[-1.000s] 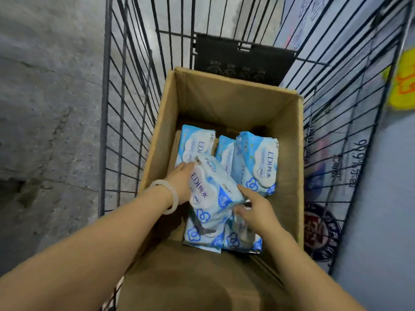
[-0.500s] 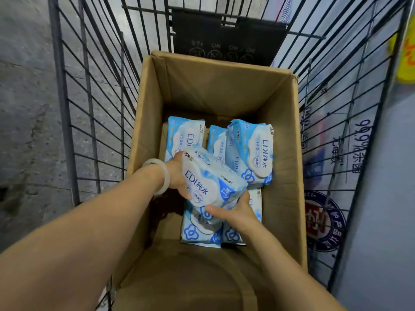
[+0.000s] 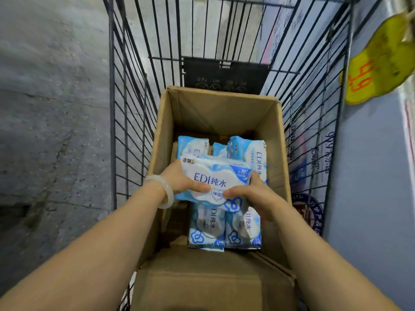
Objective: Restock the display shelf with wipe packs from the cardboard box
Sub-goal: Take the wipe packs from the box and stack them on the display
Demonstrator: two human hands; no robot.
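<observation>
**Blue-and-white pack is coming up out of the box, held at both ends**

Cardboard walls are closing in on every side of this lift, so the step in hand, as I judge it, is getting one wipe pack (image 3: 215,179) out of the cardboard box (image 3: 224,113) cleanly. The pack is lying flat and crosswise, label up, above the packs still in the box. The left hand (image 3: 182,181) is grasping its left end, thumb laid along the near edge of the label. The right hand (image 3: 253,194) is grasping the right end, fingers wrapped over the far right corner and thumb on the near edge.

To do this well, the person is probably best keeping the pack level and raising it straight, since the box is deep and sits inside a wire cart (image 3: 134,108) whose bars are rising well above the box rim. Soft film packs are likely to sag in the middle, so a grip at both ends suits it. The thumbs are meeting near the label centre, which may press on the flip lid; easing that pressure would be wise.

Two more packs (image 3: 224,223) are lying side by side just under the near edge of the held one, and others (image 3: 247,151) are standing toward the far wall. The display shelf is not in view, though a yellow price tag (image 3: 379,63) is hanging at the far right.
</observation>
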